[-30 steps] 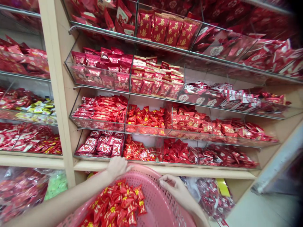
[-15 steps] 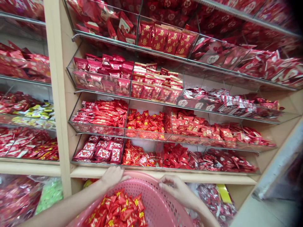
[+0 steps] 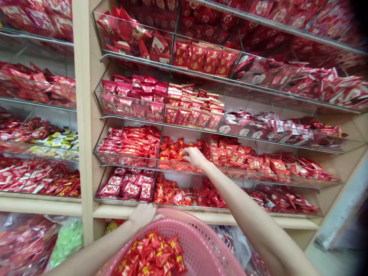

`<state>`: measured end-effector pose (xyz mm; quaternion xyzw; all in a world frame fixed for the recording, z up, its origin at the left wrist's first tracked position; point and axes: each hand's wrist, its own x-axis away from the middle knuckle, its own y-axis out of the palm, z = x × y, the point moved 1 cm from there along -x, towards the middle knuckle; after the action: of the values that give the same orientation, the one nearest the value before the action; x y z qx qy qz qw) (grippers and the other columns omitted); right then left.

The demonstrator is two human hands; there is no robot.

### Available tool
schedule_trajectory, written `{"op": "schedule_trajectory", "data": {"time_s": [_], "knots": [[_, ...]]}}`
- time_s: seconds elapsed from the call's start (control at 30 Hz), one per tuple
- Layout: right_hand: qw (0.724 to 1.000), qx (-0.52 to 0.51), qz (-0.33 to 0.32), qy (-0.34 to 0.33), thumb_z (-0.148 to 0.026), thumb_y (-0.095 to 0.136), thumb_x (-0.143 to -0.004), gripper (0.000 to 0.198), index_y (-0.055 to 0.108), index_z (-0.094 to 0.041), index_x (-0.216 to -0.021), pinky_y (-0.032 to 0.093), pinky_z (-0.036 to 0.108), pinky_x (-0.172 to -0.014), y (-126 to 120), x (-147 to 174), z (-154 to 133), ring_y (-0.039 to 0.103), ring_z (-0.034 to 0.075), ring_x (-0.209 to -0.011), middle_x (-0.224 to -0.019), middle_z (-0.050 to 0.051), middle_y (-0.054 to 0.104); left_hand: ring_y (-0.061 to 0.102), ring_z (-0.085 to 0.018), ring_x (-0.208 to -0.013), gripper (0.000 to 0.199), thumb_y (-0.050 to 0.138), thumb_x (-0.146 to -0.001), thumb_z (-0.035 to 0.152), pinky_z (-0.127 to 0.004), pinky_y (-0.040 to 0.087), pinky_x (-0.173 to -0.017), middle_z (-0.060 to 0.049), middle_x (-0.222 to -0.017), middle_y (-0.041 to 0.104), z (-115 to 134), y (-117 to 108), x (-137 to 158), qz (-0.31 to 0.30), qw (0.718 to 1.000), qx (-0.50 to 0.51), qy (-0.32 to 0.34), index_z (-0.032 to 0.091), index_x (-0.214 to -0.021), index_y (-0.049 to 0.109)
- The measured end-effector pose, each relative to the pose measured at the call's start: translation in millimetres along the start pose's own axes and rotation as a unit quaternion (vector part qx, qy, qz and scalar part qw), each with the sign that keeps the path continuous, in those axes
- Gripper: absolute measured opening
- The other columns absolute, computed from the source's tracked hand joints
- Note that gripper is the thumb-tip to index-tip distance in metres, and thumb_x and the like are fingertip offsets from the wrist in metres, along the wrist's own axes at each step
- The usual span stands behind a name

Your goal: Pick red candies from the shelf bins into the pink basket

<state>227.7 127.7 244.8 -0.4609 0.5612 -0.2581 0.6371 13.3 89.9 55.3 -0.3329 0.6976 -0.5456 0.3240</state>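
A pink perforated plastic basket (image 3: 198, 239) is at the bottom centre, with a heap of small red-wrapped candies (image 3: 155, 253) with yellow lettering inside. My left hand (image 3: 143, 215) is closed over its far left rim, beside the shelf's wooden edge. My right hand (image 3: 194, 156) reaches over the clear front of a shelf bin, its fingers bent and a little apart at the red-and-yellow candies (image 3: 171, 149) there. I see nothing held in it. The candies in the bin and in the basket look alike.
Tilted shelves with clear acrylic fronts (image 3: 126, 160) and dividers carry red-wrapped sweets above, below and to both sides. A wooden upright (image 3: 83, 115) stands at left. Under the wooden ledge (image 3: 115, 211) are bagged goods, including a green bag (image 3: 67, 239).
My right hand has left the basket's right rim side and moved up and forward into the candy bin. The left hand stays on the rim. The view has shifted slightly left.
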Motion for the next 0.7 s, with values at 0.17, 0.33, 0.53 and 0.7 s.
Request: {"op": "schedule_trajectory", "data": {"time_s": [0.17,0.33,0.53,0.7], "knots": [[0.999,0.034,-0.035,0.022,-0.017,0.061,-0.074,0.015,0.065,-0.017,-0.088,0.041,0.021,-0.066,6,-11,7,0.060,0.014,-0.076,-0.084,0.005,0.066,0.062,-0.021,-0.084,0.060,0.025,-0.089,0.055,-0.041,0.049,-0.074,-0.013,-0.087,0.064,-1,2,-2,-0.002,1.000,0.010,-0.001,0.007,-0.095,0.061],[0.993,0.089,-0.079,0.003,-0.014,0.060,-0.074,0.011,0.065,-0.016,-0.084,0.041,0.022,-0.067,-5,-11,-1,0.060,0.016,-0.080,-0.085,0.007,0.065,0.062,-0.022,-0.084,0.061,0.024,-0.089,0.056,-0.041,0.049,-0.073,-0.013,-0.088,0.064,-2,6,-1,-0.004,1.000,0.010,0.000,0.007,-0.098,0.060],[0.979,0.163,-0.120,-0.030,-0.011,0.058,-0.075,0.016,0.064,-0.018,-0.088,0.040,0.026,-0.072,-19,-8,-18,0.059,0.021,-0.093,-0.097,0.010,0.063,0.062,-0.021,-0.084,0.062,0.023,-0.088,0.056,-0.041,0.049,-0.074,-0.013,-0.087,0.064,-3,7,-2,-0.004,1.000,0.007,0.002,0.007,-0.098,0.059],[0.971,0.194,-0.137,-0.026,-0.017,0.062,-0.074,0.015,0.063,-0.018,-0.089,0.041,0.026,-0.069,-16,-11,-14,0.060,0.022,-0.090,-0.096,0.011,0.063,0.062,-0.022,-0.083,0.062,0.022,-0.089,0.056,-0.041,0.049,-0.073,-0.013,-0.087,0.064,-4,9,-2,-0.008,1.000,0.012,-0.003,0.007,-0.100,0.059]]}}
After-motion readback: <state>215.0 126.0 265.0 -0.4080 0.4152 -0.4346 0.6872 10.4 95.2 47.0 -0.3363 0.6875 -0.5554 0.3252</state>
